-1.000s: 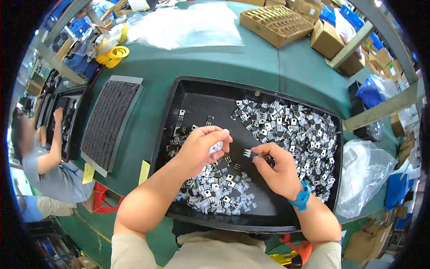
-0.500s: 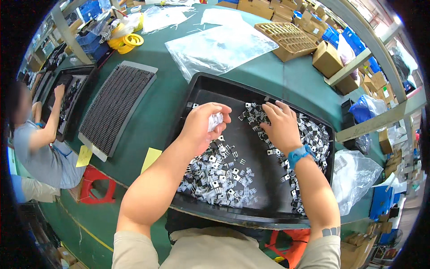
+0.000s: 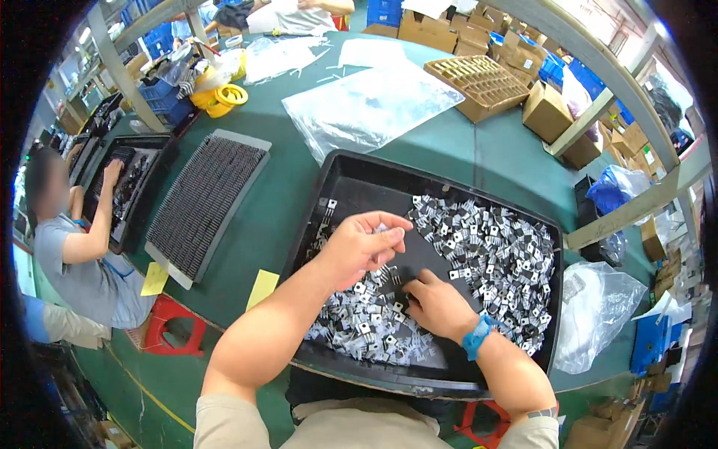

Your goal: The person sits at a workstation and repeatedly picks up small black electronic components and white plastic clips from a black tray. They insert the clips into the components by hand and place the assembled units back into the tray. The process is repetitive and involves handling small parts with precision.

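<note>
Over the black tray [image 3: 441, 382] my left hand [image 3: 357, 253] is curled closed, with slivers of small pale parts showing between its fingers. Its thumb and forefinger meet at the tip. To its right and nearer me, my right hand [image 3: 441, 305] is low in the tray, fingers bent down and drawn together beside the left pile; its fingertips are partly hidden. The left pile [image 3: 366, 329] mixes three-legged transistors with translucent pale pieces. A larger pile of black and silver transistors [image 3: 501, 262] covers the tray's right side.
Left of the tray lies a grey board [image 3: 209, 202] with dense dark rows. Yellow notes [image 3: 262, 289] are at the table edge. Clear plastic sheeting [image 3: 374, 105] lies beyond the tray, a plastic bag [image 3: 598, 314] at right. A co-worker [image 3: 82, 239] works at another tray on the left.
My right hand has left the right pile and moved left and nearer me, to the left pile. My left hand's fingers have closed further over the pale parts. The view has shifted slightly.
</note>
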`<control>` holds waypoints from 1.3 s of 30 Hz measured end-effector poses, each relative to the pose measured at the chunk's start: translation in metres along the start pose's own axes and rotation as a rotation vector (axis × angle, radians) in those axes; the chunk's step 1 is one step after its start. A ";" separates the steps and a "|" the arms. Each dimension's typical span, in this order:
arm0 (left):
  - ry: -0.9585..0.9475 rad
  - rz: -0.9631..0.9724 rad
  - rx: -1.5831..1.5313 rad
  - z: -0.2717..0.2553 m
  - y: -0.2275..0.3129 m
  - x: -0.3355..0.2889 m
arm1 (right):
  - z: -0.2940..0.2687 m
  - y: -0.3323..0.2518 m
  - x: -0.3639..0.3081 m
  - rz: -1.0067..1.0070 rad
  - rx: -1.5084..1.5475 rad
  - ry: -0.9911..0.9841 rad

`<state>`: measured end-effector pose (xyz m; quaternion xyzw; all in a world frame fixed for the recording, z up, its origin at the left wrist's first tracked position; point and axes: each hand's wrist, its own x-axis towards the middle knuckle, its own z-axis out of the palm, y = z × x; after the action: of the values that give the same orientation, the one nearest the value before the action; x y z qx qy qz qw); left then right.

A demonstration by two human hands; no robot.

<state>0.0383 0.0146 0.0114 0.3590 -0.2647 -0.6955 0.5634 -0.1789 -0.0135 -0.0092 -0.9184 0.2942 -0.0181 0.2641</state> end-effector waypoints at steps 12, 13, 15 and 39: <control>-0.095 -0.136 0.034 0.019 -0.003 -0.008 | -0.041 -0.013 -0.013 0.071 0.751 0.586; -0.090 -0.130 0.054 0.022 -0.003 -0.009 | -0.041 -0.017 -0.013 0.066 0.789 0.602; -0.107 -0.135 0.055 0.022 -0.007 -0.008 | -0.042 -0.021 -0.015 0.057 0.791 0.611; -0.164 -0.270 0.014 0.020 -0.009 -0.010 | -0.039 -0.028 -0.019 0.091 0.780 0.532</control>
<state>0.0178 0.0256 0.0187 0.3371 -0.2640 -0.7900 0.4388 -0.1875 -0.0026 0.0407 -0.7003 0.3630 -0.3503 0.5051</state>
